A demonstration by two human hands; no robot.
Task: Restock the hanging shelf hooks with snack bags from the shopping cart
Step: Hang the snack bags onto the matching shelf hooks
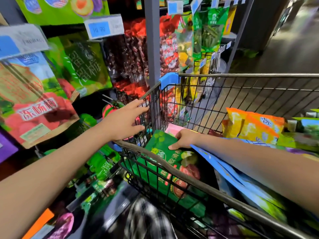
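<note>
While left hand spreads beside cart, right hand grips one green bag.

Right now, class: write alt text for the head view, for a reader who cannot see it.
A person's right grip holds the top of a green snack bag inside a wire shopping cart; the left grip, fingers spread, reaches to the cart's side. Other snack bags hang at left.
</note>
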